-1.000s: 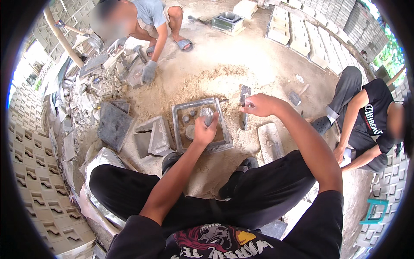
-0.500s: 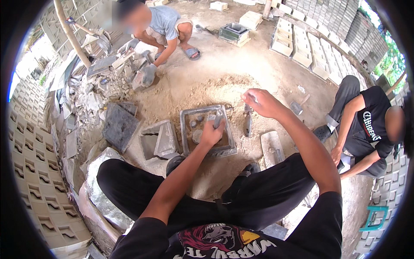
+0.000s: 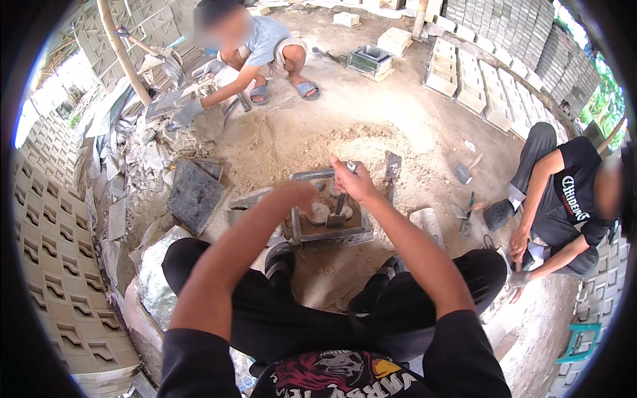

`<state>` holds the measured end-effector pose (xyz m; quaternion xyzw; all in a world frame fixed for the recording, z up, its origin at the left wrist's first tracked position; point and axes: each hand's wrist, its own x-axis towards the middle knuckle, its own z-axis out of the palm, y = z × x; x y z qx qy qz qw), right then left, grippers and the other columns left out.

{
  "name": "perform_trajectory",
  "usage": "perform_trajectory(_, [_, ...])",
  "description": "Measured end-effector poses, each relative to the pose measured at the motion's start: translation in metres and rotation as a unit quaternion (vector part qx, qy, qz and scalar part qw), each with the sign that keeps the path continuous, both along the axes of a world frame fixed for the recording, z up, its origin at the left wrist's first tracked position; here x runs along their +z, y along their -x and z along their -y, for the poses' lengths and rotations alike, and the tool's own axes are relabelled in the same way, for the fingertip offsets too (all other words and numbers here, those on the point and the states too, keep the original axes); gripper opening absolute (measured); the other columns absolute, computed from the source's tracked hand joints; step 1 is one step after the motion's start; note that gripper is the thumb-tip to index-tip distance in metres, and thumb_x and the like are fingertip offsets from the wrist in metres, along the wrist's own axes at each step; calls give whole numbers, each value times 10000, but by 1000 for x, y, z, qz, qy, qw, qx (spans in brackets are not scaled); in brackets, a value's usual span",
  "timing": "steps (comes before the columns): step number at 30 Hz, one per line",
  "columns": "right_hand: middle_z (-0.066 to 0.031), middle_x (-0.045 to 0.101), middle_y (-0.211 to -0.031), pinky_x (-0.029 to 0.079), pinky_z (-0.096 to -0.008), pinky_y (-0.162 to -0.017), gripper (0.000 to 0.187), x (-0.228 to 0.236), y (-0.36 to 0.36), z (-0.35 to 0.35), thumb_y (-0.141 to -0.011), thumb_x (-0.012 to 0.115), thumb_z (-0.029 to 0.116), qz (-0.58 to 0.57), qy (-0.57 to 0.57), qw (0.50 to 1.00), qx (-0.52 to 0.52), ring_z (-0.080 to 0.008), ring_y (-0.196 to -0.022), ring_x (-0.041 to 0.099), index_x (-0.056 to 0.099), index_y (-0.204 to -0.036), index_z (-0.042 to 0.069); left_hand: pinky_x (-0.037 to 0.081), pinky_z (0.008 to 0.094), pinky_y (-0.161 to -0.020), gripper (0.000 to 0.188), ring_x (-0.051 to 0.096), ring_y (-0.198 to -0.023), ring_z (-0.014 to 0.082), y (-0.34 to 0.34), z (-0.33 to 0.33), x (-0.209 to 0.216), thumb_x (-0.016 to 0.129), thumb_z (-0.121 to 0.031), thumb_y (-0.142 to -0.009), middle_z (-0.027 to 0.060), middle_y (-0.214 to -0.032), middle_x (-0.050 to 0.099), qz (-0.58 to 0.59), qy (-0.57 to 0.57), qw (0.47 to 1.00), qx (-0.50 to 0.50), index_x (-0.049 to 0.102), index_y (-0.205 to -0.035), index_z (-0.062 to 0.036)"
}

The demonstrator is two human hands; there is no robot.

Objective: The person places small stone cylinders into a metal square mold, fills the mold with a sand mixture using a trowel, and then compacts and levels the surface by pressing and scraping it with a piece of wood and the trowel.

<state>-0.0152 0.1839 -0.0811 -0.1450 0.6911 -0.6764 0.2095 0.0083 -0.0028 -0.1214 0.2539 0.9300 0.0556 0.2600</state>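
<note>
A square dark-framed mould (image 3: 334,239) lies on the sandy ground between my feet, with brown material and several round grey pieces inside. My right hand (image 3: 355,182) is closed round the upright handle of a small flat-bladed scraper (image 3: 336,220), thumb pointing up. Its blade rests down in the mould, beside a round light piece (image 3: 320,213). My left hand (image 3: 302,198) hovers over the mould's left side, near that piece. Its fingers are blurred and partly turned away, so their grip does not show.
Broken pale pieces and a dark slab (image 3: 194,195) lie left of the mould. A trowel (image 3: 467,217) and a mallet (image 3: 463,172) lie to the right. One co-worker squats by rubble at the far left; another sits at the right. Pale blocks (image 3: 464,83) stand in rows behind.
My right hand has come in over the mould and now grips the scraper. My left hand, which held a grey-handled tool, has shifted left. The far co-worker's gloved hand has moved left.
</note>
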Motion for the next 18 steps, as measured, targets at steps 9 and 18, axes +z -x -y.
perform_trajectory(9, [-27,510,-488,359,-343,-482,534,-9,-12,6,-927,603,405,-50,-49,982,-177,-136,-458,448,536,-548,35,492,439,-797,458,633,-941,347,37,60,76,633,-495,-858,160,-984,671,-11,2,1000,-20,655,-975,-53])
perform_trajectory(18, [14,450,-506,333,-291,-445,453,-2,-16,-2,-940,610,341,6,-25,981,-195,-81,-457,411,484,-579,97,493,426,-817,498,638,-944,338,42,52,72,581,-515,-890,170,-988,671,-28,-13,1000,-8,642,-1045,-46])
